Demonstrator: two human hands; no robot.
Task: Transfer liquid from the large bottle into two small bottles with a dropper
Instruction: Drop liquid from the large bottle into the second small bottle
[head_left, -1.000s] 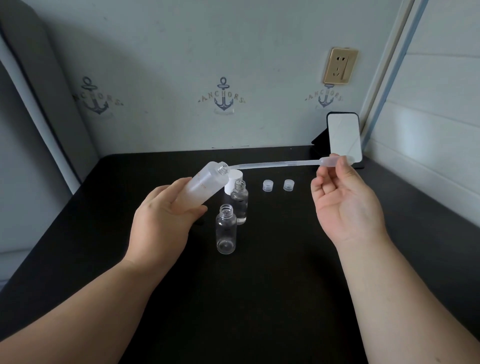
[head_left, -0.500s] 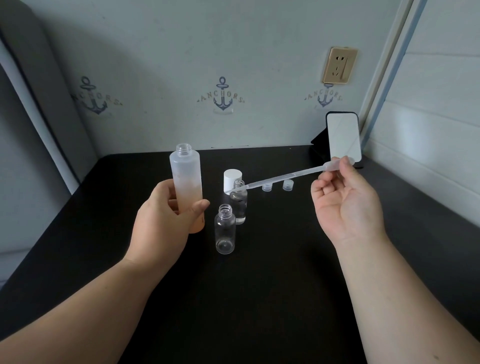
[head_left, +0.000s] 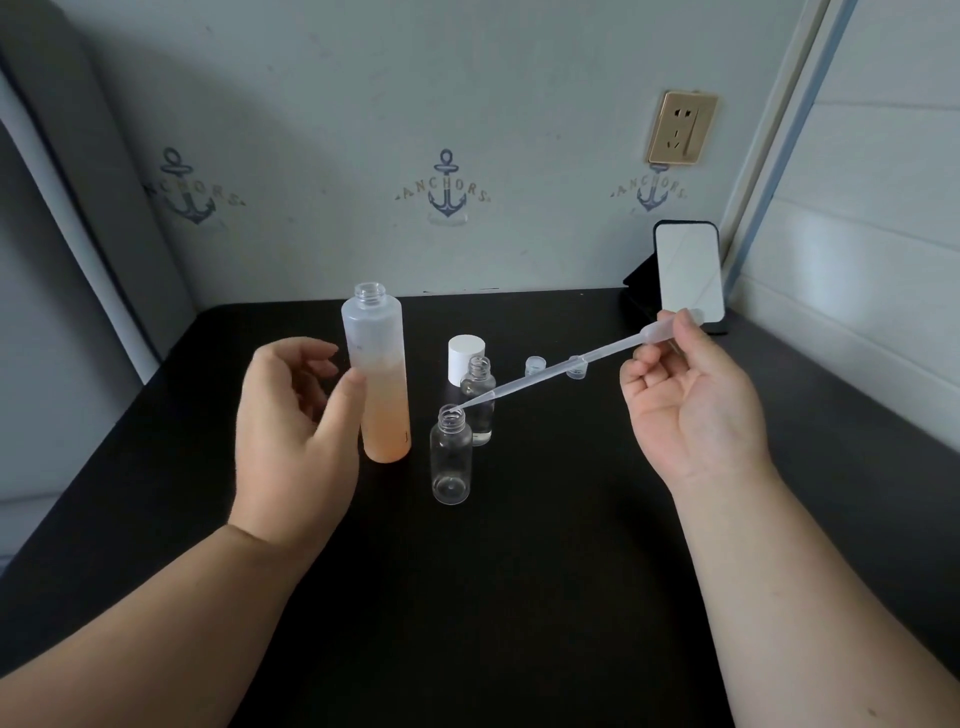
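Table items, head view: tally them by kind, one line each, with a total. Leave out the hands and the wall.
Large bottle: 1
Small bottles: 2, near one and far one
White cap: 1
Small clear caps: 2, left and right
Dropper: 1, pinched by the right hand
Phone: 1
Total: 8

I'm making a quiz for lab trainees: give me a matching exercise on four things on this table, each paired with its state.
1. tall frosted bottle with orange liquid
2. near small clear bottle
3. clear plastic dropper
4. white round cap

a. pinched by the right hand
b. looks empty, uncapped
c. standing behind the small bottles
d. upright, partly filled

Pairs: 1-d, 2-b, 3-a, 4-c
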